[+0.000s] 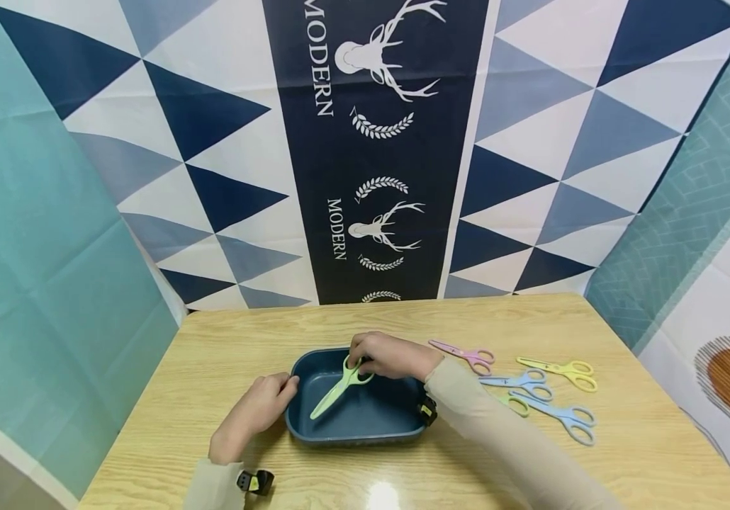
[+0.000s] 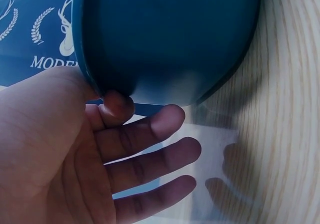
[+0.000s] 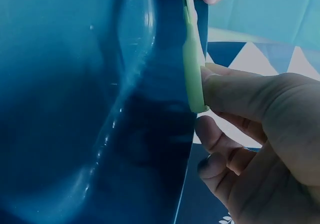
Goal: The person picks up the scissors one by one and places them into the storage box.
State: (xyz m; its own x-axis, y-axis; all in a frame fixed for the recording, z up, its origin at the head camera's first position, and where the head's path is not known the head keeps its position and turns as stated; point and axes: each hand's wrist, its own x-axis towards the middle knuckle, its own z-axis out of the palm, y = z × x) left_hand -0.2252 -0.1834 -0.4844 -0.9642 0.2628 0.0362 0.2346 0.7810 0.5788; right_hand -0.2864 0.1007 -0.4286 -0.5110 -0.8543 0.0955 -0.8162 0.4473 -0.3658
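Observation:
A dark blue rectangular bin (image 1: pixel 365 433) sits on the table. My left hand (image 1: pixel 263 405) is at its left end, thumb and a bent finger pinching the rim, while the other fingers (image 2: pixel 170 156) stretch out beneath in the left wrist view. My right hand (image 1: pixel 390 354) pinches light green scissors (image 1: pixel 333 397) by the handle loops, over the bin, blades pointing down to the left. In the right wrist view the scissors (image 3: pixel 192 69) appear edge-on between thumb and fingers. Whether the blades touch the bin's floor I cannot tell.
Right of the bin lie several more scissors: pink (image 1: pixel 463 354), yellow (image 1: pixel 559 370), two blue ones (image 1: pixel 518 381) (image 1: pixel 559 412), and a green one (image 1: pixel 515 404) partly hidden by my right sleeve. A patterned cloth (image 1: pixel 378 156) hangs behind the wooden table (image 1: pixel 244 333).

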